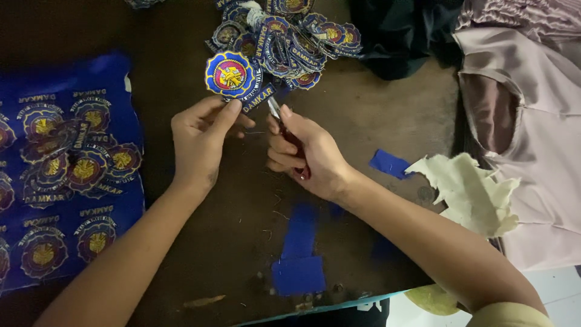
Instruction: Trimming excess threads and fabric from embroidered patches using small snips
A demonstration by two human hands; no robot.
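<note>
My left hand (201,138) holds up a round embroidered patch (232,75), blue with a yellow and red centre and a lettered banner below it. My right hand (304,152) grips small red-handled thread snips (284,127), whose metal tip points at the lower right edge of the patch. Both hands hover over the dark brown table (242,230), just in front of a heap of cut patches (287,39).
A blue fabric sheet (66,181) with several uncut embroidered patches lies at the left. Blue scraps (299,254) (390,163) and torn cream backing (472,191) lie near the front and right. Pale pink cloth (532,121) and dark cloth (399,30) cover the right side.
</note>
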